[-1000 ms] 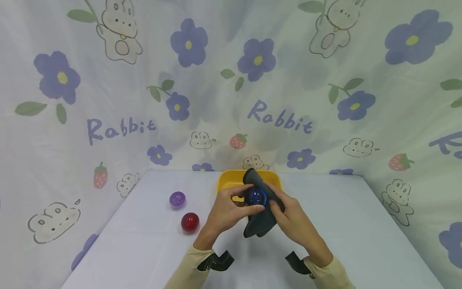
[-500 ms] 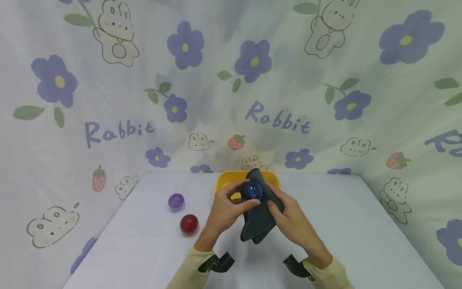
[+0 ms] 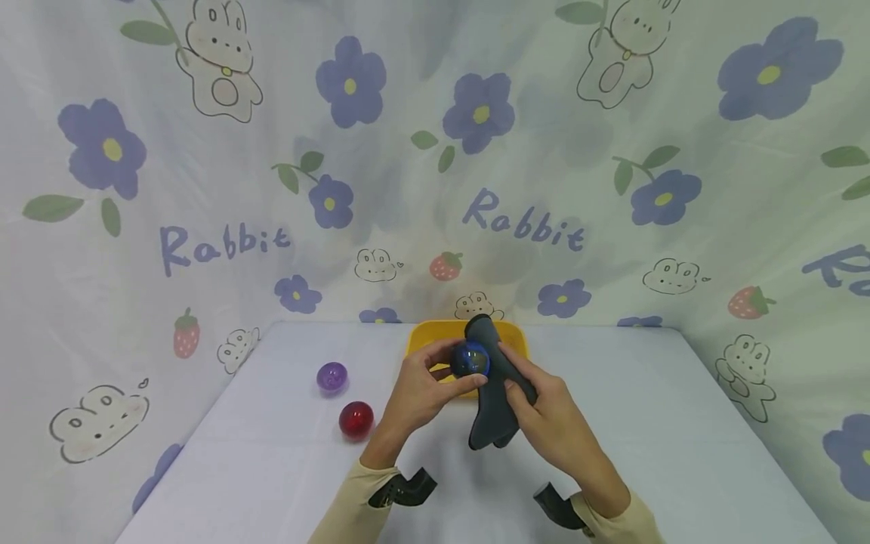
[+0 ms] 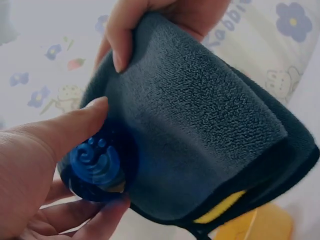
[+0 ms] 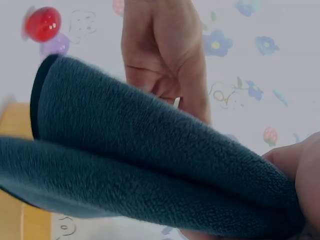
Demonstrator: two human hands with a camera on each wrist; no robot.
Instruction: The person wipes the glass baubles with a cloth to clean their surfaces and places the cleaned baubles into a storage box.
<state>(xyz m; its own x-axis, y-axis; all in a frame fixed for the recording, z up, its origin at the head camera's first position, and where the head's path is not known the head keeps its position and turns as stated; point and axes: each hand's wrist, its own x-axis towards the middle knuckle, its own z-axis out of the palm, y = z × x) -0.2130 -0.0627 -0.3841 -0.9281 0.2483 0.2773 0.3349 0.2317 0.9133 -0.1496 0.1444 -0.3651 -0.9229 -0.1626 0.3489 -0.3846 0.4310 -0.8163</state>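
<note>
Between the thumb and fingers of my left hand (image 3: 421, 384) is a clear blue ball (image 3: 470, 359); a swirl-shaped figure shows inside it in the left wrist view. My right hand (image 3: 552, 408) grips a folded dark grey cloth (image 3: 495, 400) with a black edge and a small yellow tag (image 4: 220, 206). The cloth lies against the right side of the ball. From the right wrist camera the cloth hides the ball and most of the left fingers.
A yellow container (image 3: 424, 336) stands behind the hands, partly covered by them. Left of the hands, a red ball (image 3: 356, 421) and a purple ball (image 3: 332, 378) rest on the white tabletop (image 3: 272, 483). A patterned curtain (image 3: 401, 189) rises behind the table.
The blue ball has shifted slightly left in the left hand, and more of it shows beside the cloth. The cloth has tilted a little; both hands keep their holds.
</note>
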